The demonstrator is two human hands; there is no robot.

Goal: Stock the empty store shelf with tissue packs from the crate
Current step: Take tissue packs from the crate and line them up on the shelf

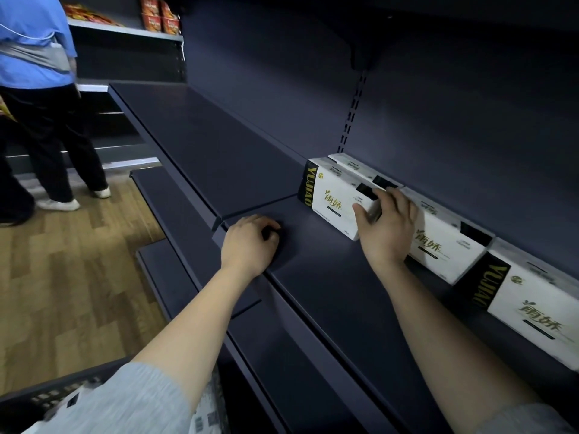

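Observation:
Three white tissue packs with black ends stand in a row at the back of the dark shelf (319,245). My right hand (387,227) grips the leftmost tissue pack (333,191), thumb on its front face and fingers over its top. A second pack (445,242) sits to the right, partly behind my hand, and a third (532,305) stands at the far right. My left hand (250,242) rests on the shelf's front edge with curled fingers and holds nothing. The dark crate (59,393) shows at the bottom left, behind my left sleeve, with white packs inside.
The shelf runs bare to the left up to its far end (188,120). Lower dark shelves (175,214) step out below. A person in a blue top (34,89) stands at the left on the wooden floor. Red snack packs (159,17) fill a distant shelf.

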